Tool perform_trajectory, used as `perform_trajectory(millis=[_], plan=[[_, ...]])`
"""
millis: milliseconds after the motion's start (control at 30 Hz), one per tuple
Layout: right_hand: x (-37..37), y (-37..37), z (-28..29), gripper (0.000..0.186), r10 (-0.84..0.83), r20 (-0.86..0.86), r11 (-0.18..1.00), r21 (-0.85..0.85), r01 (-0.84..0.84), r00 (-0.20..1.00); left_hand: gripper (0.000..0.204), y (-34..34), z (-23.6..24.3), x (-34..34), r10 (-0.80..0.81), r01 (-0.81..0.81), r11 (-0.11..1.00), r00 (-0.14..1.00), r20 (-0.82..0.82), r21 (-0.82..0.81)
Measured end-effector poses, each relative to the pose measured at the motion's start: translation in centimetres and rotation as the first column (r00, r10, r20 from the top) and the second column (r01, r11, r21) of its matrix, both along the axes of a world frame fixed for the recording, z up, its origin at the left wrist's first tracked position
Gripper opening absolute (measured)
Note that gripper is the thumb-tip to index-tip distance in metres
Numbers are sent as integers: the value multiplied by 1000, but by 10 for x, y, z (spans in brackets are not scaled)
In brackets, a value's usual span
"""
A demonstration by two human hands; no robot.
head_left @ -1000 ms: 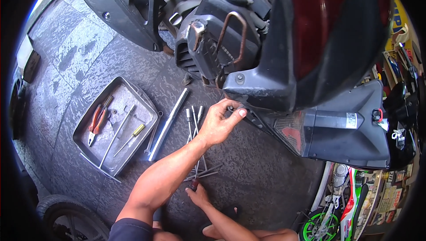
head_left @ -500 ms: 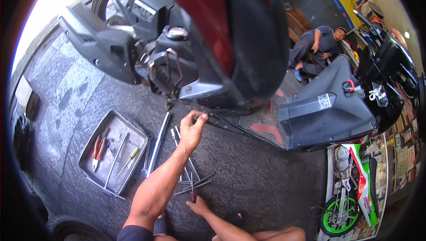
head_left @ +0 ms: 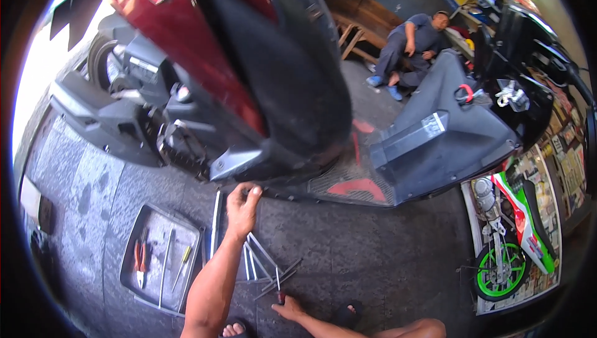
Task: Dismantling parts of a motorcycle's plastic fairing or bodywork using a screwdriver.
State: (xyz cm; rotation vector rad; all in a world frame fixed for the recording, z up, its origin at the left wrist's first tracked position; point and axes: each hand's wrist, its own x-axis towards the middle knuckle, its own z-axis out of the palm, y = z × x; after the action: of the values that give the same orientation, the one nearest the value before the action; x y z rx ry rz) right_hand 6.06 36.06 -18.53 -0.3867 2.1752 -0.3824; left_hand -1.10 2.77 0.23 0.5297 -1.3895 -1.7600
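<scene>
A scooter with dark red and black body panels [head_left: 205, 46] stands before me, its ribbed footboard [head_left: 348, 189] marked with red. My left hand [head_left: 242, 210] is closed at the scooter's lower side edge, thumb up, gripping the end of a dark trim strip [head_left: 289, 196] that runs along the footboard. Close to the floor, my right hand [head_left: 290, 310] is wrapped round the dark red handle of a screwdriver [head_left: 281, 297], its shaft pointing up. Several metal rods and tools [head_left: 264, 251] lie on the floor between the two hands.
A tray [head_left: 127, 269] holding red-handled pliers [head_left: 140, 263], a long metal rod [head_left: 166, 269] and a yellow-handled screwdriver [head_left: 181, 266] is on the left floor. A person [head_left: 410, 46] sits behind the scooter near a wooden bench [head_left: 354, 14]. A motorcycle picture [head_left: 507, 245] stands at right.
My view has turned, so the scooter appears farther left and more of the bench shows. My left hand stays at the trim strip, and my right hand still holds the screwdriver low.
</scene>
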Motion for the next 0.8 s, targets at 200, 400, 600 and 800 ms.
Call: perform_trajectory(millis=[200,400,600,800], plan=[[32,-13,-2,62,-93,35,991,-90,95,995,26,-11,-22,19,9,-10,1000,1000,6,26],[21,1,-17,57,33,-217,986,-152,-67,976,40,10,-28,-9,105,-67,937,990,-91,344],[6,-17,20,50,-24,-84,999,35,27,996,84,22,-32,-30,55,241,683,924,-377,689],[13,-4,-12,51,-29,-118,1000,-11,28,993,101,41,-31,-50,-51,422,211,905,-421,881]])
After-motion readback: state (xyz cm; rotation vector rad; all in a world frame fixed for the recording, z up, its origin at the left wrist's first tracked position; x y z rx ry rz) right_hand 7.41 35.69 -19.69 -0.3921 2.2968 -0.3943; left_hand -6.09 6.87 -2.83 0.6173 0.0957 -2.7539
